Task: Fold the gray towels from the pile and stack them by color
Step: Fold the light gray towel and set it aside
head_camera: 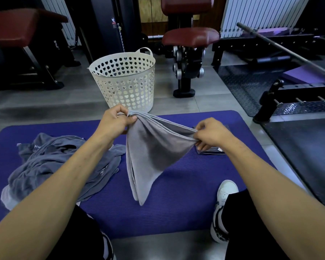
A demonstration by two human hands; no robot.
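Folded stack (212, 150) mostly behind the right hand (210, 133), its towel count perhaps two, unclear.

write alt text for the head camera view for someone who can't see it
A person's left hand and right hand pinch the top corners of a light gray towel, which hangs folded above a purple mat. A pile of darker gray towels lies on the mat to the left, a folded stack sits behind the right hand, and a white basket stands beyond.

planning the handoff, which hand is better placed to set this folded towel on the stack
Right. The right hand pinches the light gray towel directly over the folded stack. The left hand grips the far corner, nearer the pile.
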